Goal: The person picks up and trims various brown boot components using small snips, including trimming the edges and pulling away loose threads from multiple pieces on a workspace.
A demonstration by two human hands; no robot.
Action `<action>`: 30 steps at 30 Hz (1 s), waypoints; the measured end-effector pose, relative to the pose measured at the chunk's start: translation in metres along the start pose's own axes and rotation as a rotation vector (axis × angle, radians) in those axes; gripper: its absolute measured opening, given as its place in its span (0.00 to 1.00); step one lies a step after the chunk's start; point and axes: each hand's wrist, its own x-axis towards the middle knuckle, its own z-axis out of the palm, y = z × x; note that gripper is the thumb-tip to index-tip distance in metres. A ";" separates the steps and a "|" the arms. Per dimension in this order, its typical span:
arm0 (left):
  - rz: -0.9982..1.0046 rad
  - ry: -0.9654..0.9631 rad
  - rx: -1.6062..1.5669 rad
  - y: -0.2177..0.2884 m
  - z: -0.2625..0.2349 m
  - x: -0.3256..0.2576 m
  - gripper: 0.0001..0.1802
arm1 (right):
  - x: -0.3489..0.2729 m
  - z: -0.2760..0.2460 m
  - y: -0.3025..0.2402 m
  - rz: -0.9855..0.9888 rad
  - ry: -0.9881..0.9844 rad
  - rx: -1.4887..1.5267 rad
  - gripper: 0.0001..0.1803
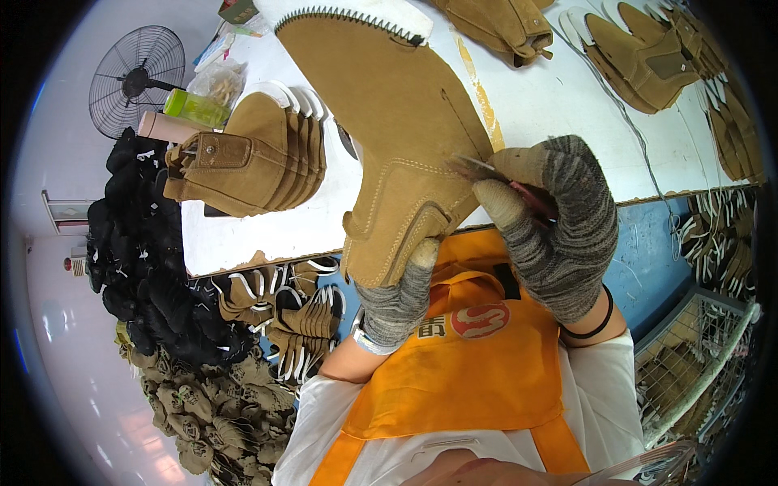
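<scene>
On my remote feed, the left hand (pixel 399 296), in a grey knitted glove, was closed on the lower end of a tan boot upper (pixel 397 101). The thumb lay on the stitched face; I could not see the remaining fingers behind the piece. Measured from the left hand, the boot upper extended toward 12 o'clock, leaning slightly to 11, and its far end carried a white strip (pixel 389 10) edged with dark zigzag stitching. The piece was held above a white worktable (pixel 231 239).

The right hand (pixel 559 223), gloved alike, was closed on a small bladed tool (pixel 482 168), partly covered by the fingers. The blades pointed to 10 o'clock and stood at the boot upper's right edge; blur prevented me from confirming contact. Measured from the right hand, the main body of the boot upper lay at 10 o'clock, just beside the fingertips.

I located a nested stack of similar uppers (pixel 267 154) on the worktable between 10 and 11 o'clock from the left hand. A further group of uppers (pixel 636 65) occupied the worktable at 1 o'clock from the right hand. From the left hand, I recorded black pieces (pixel 146 243) between 9 and 10 o'clock and olive-brown pieces (pixel 211 409) at 8 o'clock
</scene>
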 end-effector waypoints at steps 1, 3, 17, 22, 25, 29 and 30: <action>0.009 -0.014 0.020 -0.001 -0.001 0.000 0.27 | -0.001 0.002 0.004 -0.007 0.027 -0.005 0.09; 0.036 -0.014 0.043 -0.001 -0.002 0.001 0.27 | 0.001 0.004 0.007 0.018 0.048 -0.037 0.09; 0.530 -0.446 0.738 -0.015 -0.010 0.040 0.19 | -0.008 0.004 0.060 0.840 0.412 0.963 0.18; 0.250 -0.465 0.498 -0.016 0.003 0.037 0.16 | -0.023 0.023 0.063 0.926 0.309 1.228 0.11; 0.210 -0.461 0.471 -0.007 0.006 0.039 0.17 | -0.023 0.027 0.062 0.898 0.261 1.353 0.09; 0.191 -0.485 0.446 0.001 0.002 0.043 0.19 | -0.010 0.023 0.056 0.891 0.502 1.180 0.10; 0.179 -0.486 0.442 -0.001 0.002 0.042 0.20 | -0.010 0.021 0.057 0.892 0.571 1.147 0.11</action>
